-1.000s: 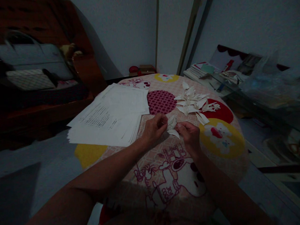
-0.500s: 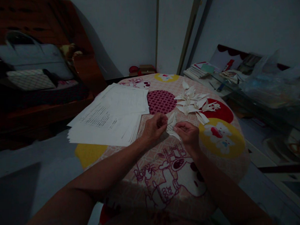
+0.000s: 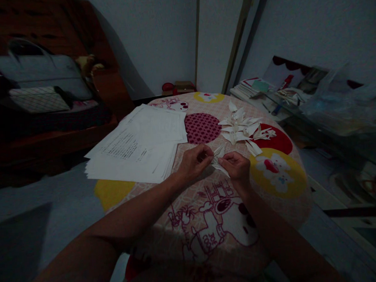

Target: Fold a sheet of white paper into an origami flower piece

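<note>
A small folded paper piece with printed lines on it is held between my two hands, just above the patterned tablecloth. My left hand pinches its left side with thumb and forefinger. On the right side, my right hand grips it with thumb and bent fingers. Parts of the paper are hidden by the fingertips. Beyond my right hand lies a group of folded paper flowers with pointed petals. To the left of my left hand spreads a stack of printed sheets.
The round table wears a cloth with cartoon figures. At right stands a glass-topped side table with papers and a plastic bag. A wooden bench at left carries a grey handbag and a quilted purse.
My left hand has shifted slightly right and down, closing its fingertips on the paper piece, which now sits a little lower and more covered. My right hand has barely moved.
</note>
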Demonstrator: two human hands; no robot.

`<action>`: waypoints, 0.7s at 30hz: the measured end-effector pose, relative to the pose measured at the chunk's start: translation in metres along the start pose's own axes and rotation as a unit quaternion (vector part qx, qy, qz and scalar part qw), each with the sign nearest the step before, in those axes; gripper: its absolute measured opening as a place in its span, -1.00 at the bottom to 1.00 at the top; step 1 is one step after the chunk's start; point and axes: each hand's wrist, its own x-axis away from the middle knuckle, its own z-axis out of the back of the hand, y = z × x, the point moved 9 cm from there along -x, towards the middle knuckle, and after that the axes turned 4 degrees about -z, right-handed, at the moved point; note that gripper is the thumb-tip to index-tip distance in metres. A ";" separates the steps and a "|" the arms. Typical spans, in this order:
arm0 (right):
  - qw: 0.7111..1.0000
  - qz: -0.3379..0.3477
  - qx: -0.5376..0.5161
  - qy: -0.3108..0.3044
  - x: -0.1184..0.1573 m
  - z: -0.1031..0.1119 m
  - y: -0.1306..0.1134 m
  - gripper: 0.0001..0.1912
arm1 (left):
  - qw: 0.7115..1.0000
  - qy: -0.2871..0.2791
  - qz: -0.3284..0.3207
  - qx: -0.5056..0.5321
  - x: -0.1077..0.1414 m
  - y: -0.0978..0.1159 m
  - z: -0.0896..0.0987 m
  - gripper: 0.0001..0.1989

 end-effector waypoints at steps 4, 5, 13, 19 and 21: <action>1.000 0.022 0.004 -0.007 -0.001 -0.001 0.002 -0.81 | 0.999 -0.004 0.016 0.050 -0.001 -0.005 -0.001 -0.79; 1.000 0.029 0.008 -0.010 -0.001 -0.001 0.002 -0.82 | 0.998 -0.005 0.024 0.065 -0.001 -0.007 -0.001 -0.77; 0.995 0.074 0.052 -0.038 0.004 -0.007 -0.002 -0.89 | 0.998 -0.037 0.025 0.045 -0.003 -0.015 -0.004 -0.75; 0.994 0.092 0.047 -0.031 0.004 -0.004 -0.004 -0.92 | 0.998 0.005 0.035 0.056 -0.002 -0.020 0.001 -0.73; 0.996 0.080 0.035 -0.026 0.004 -0.004 -0.003 -0.92 | 0.997 0.006 0.038 0.063 -0.002 -0.022 0.000 -0.74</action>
